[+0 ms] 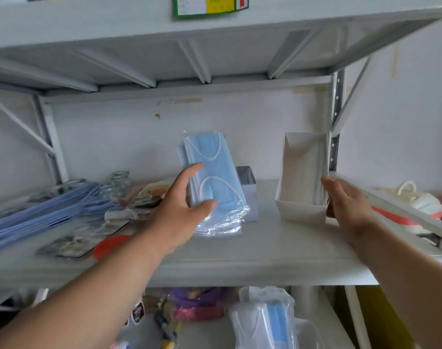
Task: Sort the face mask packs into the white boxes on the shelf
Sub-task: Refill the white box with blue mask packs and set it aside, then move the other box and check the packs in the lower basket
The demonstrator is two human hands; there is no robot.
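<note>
We see the blue mask pack (216,182) in glossy, crinkled clear plastic film, the white box (301,197) of matt paperboard, the shelf (240,260) of matt grey painted metal, and clear shiny glass jars (120,183) at the left

mask pack (214,177): blue masks with white ear loops, clear plastic wrap, held tilted upright above mid-shelf, loose wrap end trailing down to shelf (240,258)
white box (301,187): open-top, tall narrow, upright at shelf's right end near right post, contents unclear
second box (248,195): white, dark interior, mostly hidden behind the pack
</note>
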